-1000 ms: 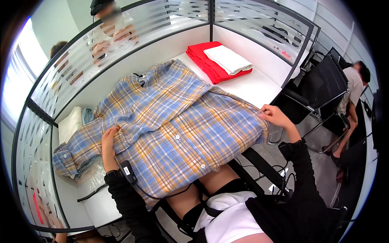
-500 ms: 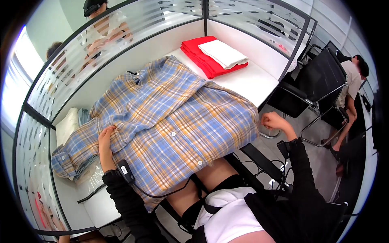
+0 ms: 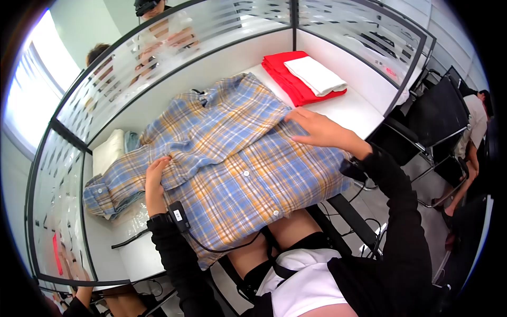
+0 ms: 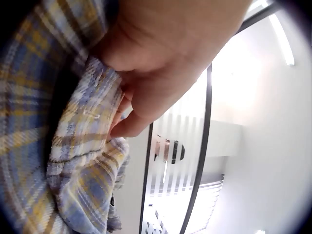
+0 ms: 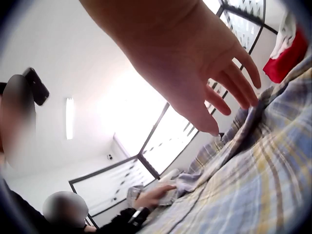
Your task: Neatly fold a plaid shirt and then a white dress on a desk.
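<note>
Off-white folded cloth (image 3: 108,150): lies at left of frame, just behind shirt sleeve.
Left hand (image 3: 156,177): pinches shirt fabric between thumb and fingers.
Plaid shirt (image 3: 248,158): lies buttoned across center of frame, lower edge over person's lap.
Red folded cloth (image 3: 274,66): sits at upper right, under white folded cloth (image 3: 317,75).
Right hand (image 3: 325,131): hovers at shirt's right side, fingers released and spread.

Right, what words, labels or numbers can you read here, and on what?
None can be read.
Small white label on the black box at the left wrist: too small.
Dark patch at the collar of the blue plaid shirt: too small.
Pinkish-red marks beyond the striped clear partition: too blurred.
</note>
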Tool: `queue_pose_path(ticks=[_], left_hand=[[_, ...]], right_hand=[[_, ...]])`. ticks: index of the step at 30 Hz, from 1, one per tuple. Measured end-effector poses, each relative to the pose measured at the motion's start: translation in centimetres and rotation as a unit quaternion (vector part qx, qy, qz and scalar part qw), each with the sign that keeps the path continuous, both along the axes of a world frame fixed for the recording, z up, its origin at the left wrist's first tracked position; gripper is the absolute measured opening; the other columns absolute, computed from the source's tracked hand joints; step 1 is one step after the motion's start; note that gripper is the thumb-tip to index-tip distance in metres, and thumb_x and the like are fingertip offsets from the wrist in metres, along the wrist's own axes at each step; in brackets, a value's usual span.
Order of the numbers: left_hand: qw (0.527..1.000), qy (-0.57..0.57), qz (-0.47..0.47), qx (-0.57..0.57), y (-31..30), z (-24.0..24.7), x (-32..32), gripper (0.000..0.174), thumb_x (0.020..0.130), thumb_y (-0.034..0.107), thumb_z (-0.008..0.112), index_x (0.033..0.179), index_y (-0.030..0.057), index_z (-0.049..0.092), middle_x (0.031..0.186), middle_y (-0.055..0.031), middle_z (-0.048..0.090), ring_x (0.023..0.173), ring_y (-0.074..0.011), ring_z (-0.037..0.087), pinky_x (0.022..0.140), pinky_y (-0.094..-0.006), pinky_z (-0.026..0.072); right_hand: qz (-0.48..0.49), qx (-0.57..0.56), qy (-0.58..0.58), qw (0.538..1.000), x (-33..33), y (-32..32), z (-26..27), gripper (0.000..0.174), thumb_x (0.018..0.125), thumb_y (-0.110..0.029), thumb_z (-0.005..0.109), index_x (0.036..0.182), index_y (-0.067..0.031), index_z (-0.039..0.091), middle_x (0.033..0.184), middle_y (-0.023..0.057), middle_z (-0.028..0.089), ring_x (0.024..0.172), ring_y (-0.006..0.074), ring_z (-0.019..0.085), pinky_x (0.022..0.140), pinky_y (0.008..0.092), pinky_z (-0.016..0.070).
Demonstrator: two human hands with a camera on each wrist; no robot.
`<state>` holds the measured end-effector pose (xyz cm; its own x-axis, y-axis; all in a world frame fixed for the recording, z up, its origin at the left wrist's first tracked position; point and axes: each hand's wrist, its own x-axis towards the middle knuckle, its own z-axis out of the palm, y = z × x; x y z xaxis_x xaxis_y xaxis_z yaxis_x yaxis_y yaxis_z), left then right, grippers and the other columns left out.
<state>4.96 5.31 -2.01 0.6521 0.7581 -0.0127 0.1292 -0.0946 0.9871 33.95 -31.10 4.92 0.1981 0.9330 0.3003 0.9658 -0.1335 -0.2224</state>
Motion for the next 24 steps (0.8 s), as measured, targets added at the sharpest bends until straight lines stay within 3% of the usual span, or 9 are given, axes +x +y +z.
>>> queue_pose_path(ticks=[3,4,7,8,11,14,20,24], left_hand=[[0.999,0.014,0.022,-0.042,-1.7,2.7,-0.8,0.022,0.078,0.013,0.060,0.097,0.0017,0.063,0.096,-0.0034,0.060,0.094,-0.0139,0.051,0.086,-0.0260,0.0351],[0.996,-0.003,0.002,-0.089,-2.3,3.8,-1.4,0.024,0.080,0.009,0.058,0.103,0.0002,0.060,0.098,-0.0055,0.059,0.092,-0.0138,0.053,0.081,-0.0248,0.0405],[0.991,-0.036,-0.002,-0.129,-3.7,4.2,-3.0,0.025,0.083,0.006,0.055,0.106,-0.0016,0.057,0.100,-0.0066,0.058,0.091,-0.0139,0.055,0.077,-0.0241,0.0443],[0.991,-0.028,0.000,-0.130,-4.0,3.7,-3.6,0.025,0.083,0.006,0.054,0.107,-0.0018,0.056,0.101,-0.0071,0.058,0.091,-0.0142,0.055,0.078,-0.0246,0.0444],[0.990,-0.013,-0.006,-0.142,-4.8,2.0,-4.6,0.026,0.085,0.007,0.052,0.110,-0.0022,0.053,0.104,-0.0082,0.057,0.093,-0.0150,0.055,0.080,-0.0258,0.0445],[0.988,-0.005,-0.007,-0.153,-6.2,1.5,-4.6,0.027,0.086,0.007,0.052,0.111,-0.0025,0.052,0.107,-0.0087,0.055,0.095,-0.0156,0.054,0.079,-0.0265,0.0450],[0.990,0.024,-0.006,-0.138,-6.9,2.0,-4.8,0.025,0.085,0.007,0.053,0.110,0.0022,0.054,0.100,-0.0065,0.054,0.086,-0.0123,0.055,0.067,-0.0233,0.0464],[0.986,0.166,-0.014,-0.028,-6.9,2.8,-5.9,0.028,0.082,0.005,0.056,0.110,0.0047,0.052,0.090,-0.0046,0.053,0.076,-0.0115,0.056,0.056,-0.0218,0.0458]], right_hand=[[0.027,0.065,-0.126,0.990,2.5,3.8,-2.8,0.042,0.077,-0.019,0.062,0.112,-0.0007,0.048,0.115,0.0163,0.048,0.104,0.0287,0.050,0.083,0.0356,0.0425],[0.038,0.079,-0.166,0.982,3.1,4.6,-3.6,0.044,0.076,-0.017,0.062,0.114,-0.0004,0.048,0.117,0.0163,0.047,0.106,0.0294,0.049,0.085,0.0356,0.0419],[0.024,0.005,-0.128,0.991,4.7,5.3,-5.6,0.041,0.074,-0.010,0.060,0.113,-0.0003,0.049,0.115,0.0161,0.048,0.104,0.0304,0.049,0.087,0.0361,0.0408],[0.006,0.044,-0.128,0.991,4.7,5.3,-5.6,0.035,0.073,-0.007,0.056,0.108,-0.0014,0.052,0.106,0.0136,0.053,0.097,0.0294,0.053,0.081,0.0365,0.0444],[-0.024,-0.008,-0.117,0.993,6.3,5.2,-4.9,0.030,0.074,-0.005,0.054,0.103,-0.0018,0.055,0.095,0.0104,0.057,0.088,0.0283,0.057,0.073,0.0368,0.0473],[-0.009,-0.002,-0.187,0.982,7.5,5.2,-5.6,0.028,0.074,-0.004,0.052,0.101,-0.0025,0.056,0.087,0.0078,0.058,0.081,0.0267,0.059,0.066,0.0352,0.0488],[0.001,0.007,-0.279,0.960,7.9,4.3,-6.2,0.035,0.074,-0.002,0.052,0.109,-0.0037,0.055,0.100,0.0116,0.056,0.090,0.0246,0.057,0.071,0.0321,0.0491],[-0.006,-0.036,-0.275,0.961,8.0,4.4,-6.9,0.042,0.074,-0.001,0.051,0.116,-0.0020,0.049,0.115,0.0167,0.050,0.101,0.0280,0.053,0.080,0.0331,0.0473]])
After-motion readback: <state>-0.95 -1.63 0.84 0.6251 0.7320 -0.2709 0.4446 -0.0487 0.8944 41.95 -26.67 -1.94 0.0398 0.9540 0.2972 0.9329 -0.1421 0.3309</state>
